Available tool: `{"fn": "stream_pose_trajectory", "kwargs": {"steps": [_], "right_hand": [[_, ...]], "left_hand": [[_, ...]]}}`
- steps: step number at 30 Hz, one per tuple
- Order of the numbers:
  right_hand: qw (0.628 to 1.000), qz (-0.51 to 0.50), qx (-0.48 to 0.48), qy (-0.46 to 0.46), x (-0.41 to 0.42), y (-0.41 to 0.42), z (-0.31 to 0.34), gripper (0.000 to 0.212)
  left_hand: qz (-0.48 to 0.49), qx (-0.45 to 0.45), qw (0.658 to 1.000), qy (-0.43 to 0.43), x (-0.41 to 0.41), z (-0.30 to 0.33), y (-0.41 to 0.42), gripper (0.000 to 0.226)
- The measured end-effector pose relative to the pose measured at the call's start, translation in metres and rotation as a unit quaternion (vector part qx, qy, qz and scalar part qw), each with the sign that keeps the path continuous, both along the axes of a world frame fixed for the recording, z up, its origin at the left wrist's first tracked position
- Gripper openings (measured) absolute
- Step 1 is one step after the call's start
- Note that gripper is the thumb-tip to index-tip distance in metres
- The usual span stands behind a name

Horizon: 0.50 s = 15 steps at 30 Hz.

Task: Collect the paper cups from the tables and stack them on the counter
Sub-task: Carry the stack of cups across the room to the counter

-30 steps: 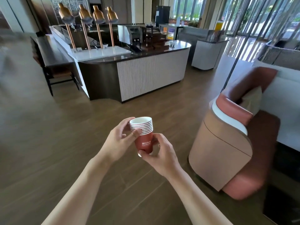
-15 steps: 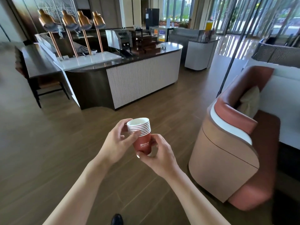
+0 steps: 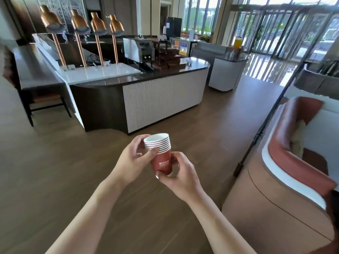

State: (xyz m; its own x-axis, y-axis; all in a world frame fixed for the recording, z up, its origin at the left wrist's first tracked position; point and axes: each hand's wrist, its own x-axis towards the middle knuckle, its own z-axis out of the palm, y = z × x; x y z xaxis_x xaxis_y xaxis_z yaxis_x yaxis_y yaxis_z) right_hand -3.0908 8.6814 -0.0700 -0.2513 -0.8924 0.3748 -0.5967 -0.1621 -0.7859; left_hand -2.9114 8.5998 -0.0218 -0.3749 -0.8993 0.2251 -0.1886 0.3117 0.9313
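Note:
A stack of several red paper cups (image 3: 161,158) with white rims is held upright in front of me over the wooden floor. My left hand (image 3: 133,158) grips the stack near its rims, thumb across the front. My right hand (image 3: 180,173) holds the bottom cup from below and from the right. The dark-topped counter (image 3: 165,75) with a white ribbed front stands a few steps ahead, beyond the cups.
Copper heat lamps (image 3: 82,24) and a white slab sit on the counter's left part, a metal machine (image 3: 139,50) and brown boxes in its middle. A dark table and chair (image 3: 36,88) stand left. A curved red-and-tan sofa (image 3: 286,171) and a slanted black pole (image 3: 266,121) are at right.
Both hands keep the same hold on the cup stack. The counter has come closer and shifted in view as I walk toward it; the sofa has slid further right.

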Motion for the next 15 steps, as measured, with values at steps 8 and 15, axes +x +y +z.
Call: {"fn": "stream_pose_trajectory", "kwargs": {"steps": [8,15], "right_hand": [[0.999,0.033,0.002,0.011,0.058,-0.110,0.001,0.044],[0.998,0.062,0.010,0.025,0.083,-0.182,-0.004,0.046]], "left_hand": [[0.024,-0.007,0.999,0.022,0.063,-0.007,-0.103,0.045],[0.052,0.004,0.998,0.033,0.093,-0.017,-0.163,0.052]]}}
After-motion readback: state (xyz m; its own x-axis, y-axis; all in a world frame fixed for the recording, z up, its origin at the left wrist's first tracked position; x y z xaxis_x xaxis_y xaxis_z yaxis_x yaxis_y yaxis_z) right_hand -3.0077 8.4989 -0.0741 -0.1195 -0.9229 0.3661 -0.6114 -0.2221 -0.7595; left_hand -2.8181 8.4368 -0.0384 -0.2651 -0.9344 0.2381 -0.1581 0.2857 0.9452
